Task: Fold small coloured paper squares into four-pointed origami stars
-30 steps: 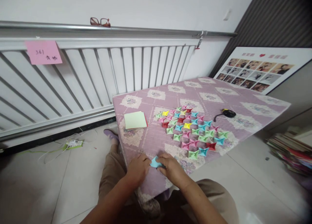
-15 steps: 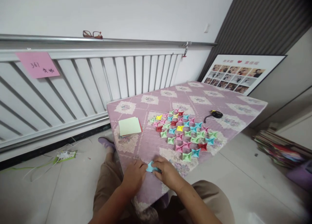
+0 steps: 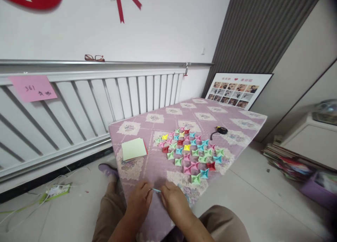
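Observation:
A small folded piece of light blue paper [image 3: 156, 190] is stretched between my two hands, seen nearly edge-on above the near end of the table. My left hand [image 3: 140, 199] pinches its left end. At the other end, my right hand [image 3: 173, 199] grips it, the fingers curled and partly hiding it. Beyond my hands stand several small folded paper shapes [image 3: 186, 148] in green, pink, blue, red and yellow, set close together in rows. A stack of square paper [image 3: 134, 149], pale green on top with a red edge showing, lies to the left.
A black and yellow tape measure [image 3: 222, 130] rests on the flowered tablecloth [image 3: 152, 168] behind the paper shapes. The radiator [image 3: 126, 94] borders the table's far left side, with glasses [image 3: 94, 58] on the pipe above. A power strip [image 3: 56, 191] with cables lies on the floor.
The blue paper has turned from showing its flat face to nearly edge-on, still between both hands. My view has tilted up and shifted right.

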`<action>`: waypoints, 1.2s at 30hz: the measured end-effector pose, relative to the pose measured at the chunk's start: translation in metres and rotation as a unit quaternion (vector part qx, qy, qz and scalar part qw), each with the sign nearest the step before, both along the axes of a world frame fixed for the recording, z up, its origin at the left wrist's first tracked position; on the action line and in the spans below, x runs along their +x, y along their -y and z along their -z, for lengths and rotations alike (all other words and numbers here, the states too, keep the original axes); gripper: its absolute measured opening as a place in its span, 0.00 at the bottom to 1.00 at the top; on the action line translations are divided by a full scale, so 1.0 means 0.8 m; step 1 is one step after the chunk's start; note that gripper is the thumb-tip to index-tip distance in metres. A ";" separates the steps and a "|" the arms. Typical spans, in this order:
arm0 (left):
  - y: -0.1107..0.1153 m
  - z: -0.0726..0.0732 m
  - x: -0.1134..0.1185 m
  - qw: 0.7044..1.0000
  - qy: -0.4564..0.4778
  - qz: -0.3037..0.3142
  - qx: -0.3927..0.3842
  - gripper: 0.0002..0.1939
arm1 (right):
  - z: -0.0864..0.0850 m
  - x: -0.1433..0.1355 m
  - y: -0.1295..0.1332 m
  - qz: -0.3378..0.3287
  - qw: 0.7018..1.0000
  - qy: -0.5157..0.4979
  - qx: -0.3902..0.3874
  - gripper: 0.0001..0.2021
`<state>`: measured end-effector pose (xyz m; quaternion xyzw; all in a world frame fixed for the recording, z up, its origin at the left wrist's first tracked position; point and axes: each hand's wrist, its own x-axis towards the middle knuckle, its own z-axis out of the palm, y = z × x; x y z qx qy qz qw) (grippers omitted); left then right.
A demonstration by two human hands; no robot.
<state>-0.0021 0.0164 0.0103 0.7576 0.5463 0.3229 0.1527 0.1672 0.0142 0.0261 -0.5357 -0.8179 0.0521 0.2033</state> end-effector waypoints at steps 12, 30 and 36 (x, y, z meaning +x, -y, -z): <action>0.035 -0.007 0.036 0.843 0.464 -0.023 -0.272 0.16 | -0.022 -0.023 0.039 0.061 0.875 -0.447 -0.176 0.16; 0.063 -0.061 0.028 0.650 0.646 0.088 -0.390 0.19 | -0.073 -0.020 0.070 -0.025 0.576 -0.713 -0.399 0.18; 0.067 -0.070 0.026 0.636 0.657 0.120 -0.387 0.18 | -0.078 -0.019 0.080 -0.063 0.544 -0.734 -0.403 0.14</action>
